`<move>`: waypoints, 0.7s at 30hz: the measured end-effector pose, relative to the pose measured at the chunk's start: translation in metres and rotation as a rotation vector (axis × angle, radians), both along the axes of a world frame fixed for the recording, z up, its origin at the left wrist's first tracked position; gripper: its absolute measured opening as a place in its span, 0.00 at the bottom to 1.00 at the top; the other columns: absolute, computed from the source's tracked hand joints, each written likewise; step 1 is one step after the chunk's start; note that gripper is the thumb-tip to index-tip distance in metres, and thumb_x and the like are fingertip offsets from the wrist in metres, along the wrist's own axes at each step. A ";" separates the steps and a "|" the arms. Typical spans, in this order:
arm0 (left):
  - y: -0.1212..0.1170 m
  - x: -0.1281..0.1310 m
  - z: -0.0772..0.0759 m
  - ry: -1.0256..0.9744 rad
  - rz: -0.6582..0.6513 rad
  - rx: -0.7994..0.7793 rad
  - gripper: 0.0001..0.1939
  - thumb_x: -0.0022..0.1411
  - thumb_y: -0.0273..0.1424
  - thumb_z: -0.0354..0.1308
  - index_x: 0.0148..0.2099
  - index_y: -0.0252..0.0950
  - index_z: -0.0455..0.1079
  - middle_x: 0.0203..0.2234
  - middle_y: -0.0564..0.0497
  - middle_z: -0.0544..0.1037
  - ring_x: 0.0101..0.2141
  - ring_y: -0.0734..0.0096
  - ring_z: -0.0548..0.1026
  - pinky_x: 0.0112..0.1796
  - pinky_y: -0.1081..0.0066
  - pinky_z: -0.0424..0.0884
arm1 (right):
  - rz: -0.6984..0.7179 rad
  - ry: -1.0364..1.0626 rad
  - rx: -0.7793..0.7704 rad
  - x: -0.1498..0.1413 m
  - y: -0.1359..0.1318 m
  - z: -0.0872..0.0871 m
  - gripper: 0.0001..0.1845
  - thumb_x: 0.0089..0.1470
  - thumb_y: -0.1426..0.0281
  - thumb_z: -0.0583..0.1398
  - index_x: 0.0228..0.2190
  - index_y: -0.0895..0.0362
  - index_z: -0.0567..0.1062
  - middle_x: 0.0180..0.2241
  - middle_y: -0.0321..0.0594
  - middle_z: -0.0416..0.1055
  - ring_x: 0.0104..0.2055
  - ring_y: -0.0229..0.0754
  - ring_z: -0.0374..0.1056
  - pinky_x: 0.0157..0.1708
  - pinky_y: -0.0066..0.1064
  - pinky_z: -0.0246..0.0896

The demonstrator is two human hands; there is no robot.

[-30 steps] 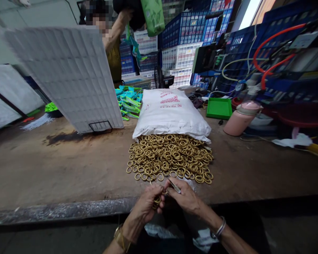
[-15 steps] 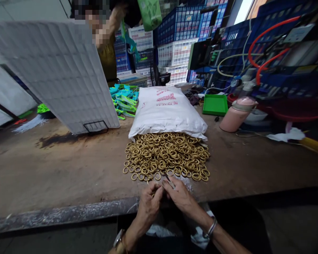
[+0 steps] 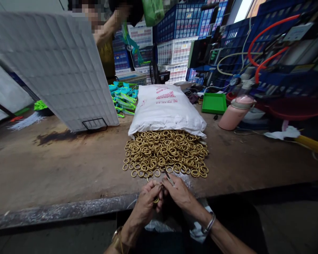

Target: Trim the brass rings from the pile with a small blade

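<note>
My left hand (image 3: 147, 199) is closed at the table's front edge, pinching a gold-coloured ring (image 3: 156, 200) that shows below the thumb. Right beside it, my right hand (image 3: 178, 190) grips a slim metal tool with a dark pointed tip (image 3: 170, 179), perhaps a small blade; its lower part is hidden in the fingers. The fingertips of both hands nearly meet. Just beyond them lies a heap of gold-coloured rings (image 3: 164, 151), spilling from the mouth of a white sack (image 3: 166, 111) with red print.
A grey-white ribbed panel (image 3: 60, 70) stands on the left in a black wire stand (image 3: 94, 124). Teal and lime pieces (image 3: 123, 97) lie behind it, near another person's arm (image 3: 108, 30). To the right are a green tray (image 3: 214, 103) and a pink bottle (image 3: 235, 113). Stacked crates (image 3: 175, 49) fill the back.
My left hand has turned slightly, and the ring in it shows more clearly. My right hand keeps its hold on the pointed tool. At the back, the other person's arm has shifted.
</note>
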State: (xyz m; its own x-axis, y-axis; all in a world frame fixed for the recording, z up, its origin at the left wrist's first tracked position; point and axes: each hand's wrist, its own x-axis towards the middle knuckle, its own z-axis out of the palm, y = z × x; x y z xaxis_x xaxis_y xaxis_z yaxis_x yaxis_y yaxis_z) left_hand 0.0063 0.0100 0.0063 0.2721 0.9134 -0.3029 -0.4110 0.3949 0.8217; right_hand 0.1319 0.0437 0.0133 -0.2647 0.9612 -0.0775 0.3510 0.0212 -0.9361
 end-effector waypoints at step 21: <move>-0.013 -0.001 0.008 0.102 0.039 0.049 0.14 0.53 0.41 0.55 0.31 0.35 0.59 0.15 0.60 0.63 0.13 0.85 0.59 0.13 0.82 0.55 | 0.092 -0.817 0.244 0.014 -0.006 -0.017 0.14 0.43 0.80 0.49 0.35 0.59 0.64 0.24 0.39 0.69 0.25 0.39 0.63 0.23 0.28 0.41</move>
State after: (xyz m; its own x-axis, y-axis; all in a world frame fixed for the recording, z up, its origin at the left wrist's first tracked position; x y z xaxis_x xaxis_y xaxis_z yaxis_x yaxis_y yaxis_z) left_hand 0.0057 -0.0027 0.0144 0.2059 0.9369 -0.2824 -0.3384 0.3390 0.8778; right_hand 0.1463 0.0375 -0.0039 -0.2938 0.9532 -0.0719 0.9003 0.2507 -0.3559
